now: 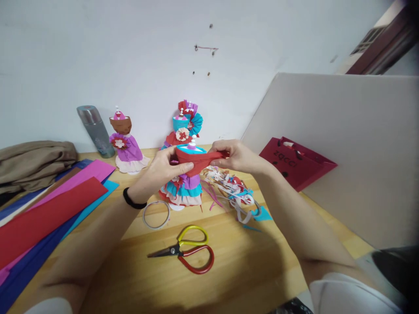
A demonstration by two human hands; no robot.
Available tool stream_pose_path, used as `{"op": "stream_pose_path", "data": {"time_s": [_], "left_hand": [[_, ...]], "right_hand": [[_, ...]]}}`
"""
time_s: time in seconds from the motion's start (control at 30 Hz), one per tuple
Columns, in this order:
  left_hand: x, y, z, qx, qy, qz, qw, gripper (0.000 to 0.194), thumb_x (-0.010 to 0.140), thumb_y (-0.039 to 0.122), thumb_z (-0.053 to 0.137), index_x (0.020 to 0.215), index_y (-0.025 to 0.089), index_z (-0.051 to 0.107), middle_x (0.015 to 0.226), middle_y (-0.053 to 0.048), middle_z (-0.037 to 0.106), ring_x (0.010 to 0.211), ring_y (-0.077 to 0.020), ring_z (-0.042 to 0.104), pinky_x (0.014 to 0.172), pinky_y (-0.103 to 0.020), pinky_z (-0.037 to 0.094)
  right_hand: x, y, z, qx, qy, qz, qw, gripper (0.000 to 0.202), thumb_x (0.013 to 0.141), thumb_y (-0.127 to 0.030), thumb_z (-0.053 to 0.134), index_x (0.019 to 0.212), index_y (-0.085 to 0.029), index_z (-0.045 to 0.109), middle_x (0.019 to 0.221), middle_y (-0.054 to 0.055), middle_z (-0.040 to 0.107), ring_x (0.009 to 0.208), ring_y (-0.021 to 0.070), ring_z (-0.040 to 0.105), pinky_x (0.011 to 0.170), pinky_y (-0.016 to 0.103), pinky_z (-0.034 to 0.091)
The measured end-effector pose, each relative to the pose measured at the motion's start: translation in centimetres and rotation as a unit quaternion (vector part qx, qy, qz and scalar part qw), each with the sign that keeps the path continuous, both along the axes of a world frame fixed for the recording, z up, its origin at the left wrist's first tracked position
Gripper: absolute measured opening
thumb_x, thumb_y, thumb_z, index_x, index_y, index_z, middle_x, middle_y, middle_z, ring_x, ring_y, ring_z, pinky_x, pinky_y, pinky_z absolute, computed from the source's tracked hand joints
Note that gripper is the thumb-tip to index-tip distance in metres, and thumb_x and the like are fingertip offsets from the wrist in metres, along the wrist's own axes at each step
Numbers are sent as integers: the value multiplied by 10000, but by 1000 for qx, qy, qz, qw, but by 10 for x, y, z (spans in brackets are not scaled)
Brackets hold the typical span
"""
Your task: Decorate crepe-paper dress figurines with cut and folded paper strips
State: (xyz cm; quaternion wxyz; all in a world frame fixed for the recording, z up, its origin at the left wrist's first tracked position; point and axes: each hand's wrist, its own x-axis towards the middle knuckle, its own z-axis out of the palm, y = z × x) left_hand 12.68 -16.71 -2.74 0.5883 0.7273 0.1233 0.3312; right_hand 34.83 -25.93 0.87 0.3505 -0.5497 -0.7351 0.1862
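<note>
A small dress form [192, 181] stands upright on the wooden table [131, 279], with a purple, blue and pale ruffled skirt. Red crepe paper [196, 163] wraps around its upper body. My left hand [163, 168] is closed on the left side of the wrapped torso, thumb across the red paper at the front. On the right, my right hand [231, 155] pinches the end of the red paper and holds it out taut from the form. Scissors [176, 250] with one yellow and one red handle lie nearer me, and a tape roll [156, 215] lies left of the form's base.
Coloured paper sheets [62, 205] and a brown cloth [39, 163] lie at the left. A bottle [96, 133] and two other dressed forms, one purple [129, 150] and one blue-topped [181, 124], stand behind. Paper scraps [235, 187] and a red bag [294, 163] are at the right.
</note>
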Motion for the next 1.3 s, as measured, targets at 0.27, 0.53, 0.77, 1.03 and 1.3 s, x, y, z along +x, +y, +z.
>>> {"op": "stream_pose_path", "data": {"time_s": [0.27, 0.53, 0.77, 1.03, 1.3], "left_hand": [[-2, 10, 2, -13, 4, -30, 999, 445, 683, 370, 848, 1014, 117, 692, 1036, -104, 750, 940, -234, 687, 843, -335, 540], [2, 27, -4, -55, -16, -88, 994, 459, 614, 329, 891, 987, 127, 716, 991, -93, 755, 894, -209, 687, 828, -311, 523], [2, 30, -5, -59, 5, -72, 996, 463, 605, 341, 893, 980, 137, 716, 957, -92, 754, 871, -220, 700, 777, -320, 549], [0, 24, 1, -59, -2, -92, 994, 442, 603, 350, 893, 933, 121, 707, 916, -93, 758, 782, -178, 679, 741, -291, 531], [7, 24, -4, -62, -49, -132, 988, 584, 590, 328, 899, 1091, 138, 667, 1091, -120, 729, 980, -236, 693, 848, -324, 527]], "right_hand": [[-3, 17, 2, -13, 38, 52, 998, 143, 705, -297, 713, 701, -178, 633, 629, -32, 560, 586, 110, 489, 562, 244, 398], [-13, 25, -1, 77, -28, 43, 996, 84, 731, -247, 626, 677, -187, 599, 633, -20, 538, 625, 121, 478, 597, 251, 380], [-14, 25, -3, 176, -132, 16, 975, 65, 758, -185, 547, 700, -208, 564, 706, 11, 558, 669, 147, 489, 645, 282, 386], [-17, 26, -5, 192, -86, 17, 977, 80, 770, -177, 579, 693, -199, 590, 716, 19, 585, 673, 148, 515, 645, 288, 400], [-25, 33, -10, 141, 39, 31, 989, 67, 717, -221, 646, 695, -183, 594, 715, -7, 596, 674, 126, 512, 655, 267, 416]]}}
